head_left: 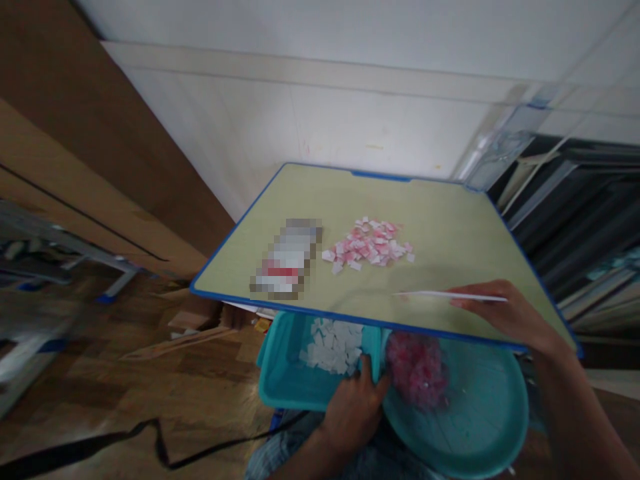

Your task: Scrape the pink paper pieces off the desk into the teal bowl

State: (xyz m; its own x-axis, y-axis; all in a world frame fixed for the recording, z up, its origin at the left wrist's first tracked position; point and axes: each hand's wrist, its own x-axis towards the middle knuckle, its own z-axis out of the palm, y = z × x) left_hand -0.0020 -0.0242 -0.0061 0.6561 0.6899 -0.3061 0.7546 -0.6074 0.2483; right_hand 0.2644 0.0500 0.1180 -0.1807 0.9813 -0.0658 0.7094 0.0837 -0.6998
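Note:
My right hand (495,307) pinches a thin white stick (440,294) with a fine tip pointing left, just above the near right part of the board. Whether it is a brush or another slim tool I cannot tell. On the board lies a loose pile of small pink and white squares (370,245), beyond the stick's tip. Below the board's front edge, my left hand (354,410) is closed at the right rim of a teal rectangular basin (287,399), which holds white square pieces (333,347). Beside it, a round teal tray (493,413) holds a pink, glossy heap (417,370).
The pale yellow-green board (435,207) has a blue edge and stands against a white wall (350,127). A pixelated phone-like slab (289,257) lies on its left part. Dark panels (590,193) lean at the right. A black strap (160,443) hangs at lower left.

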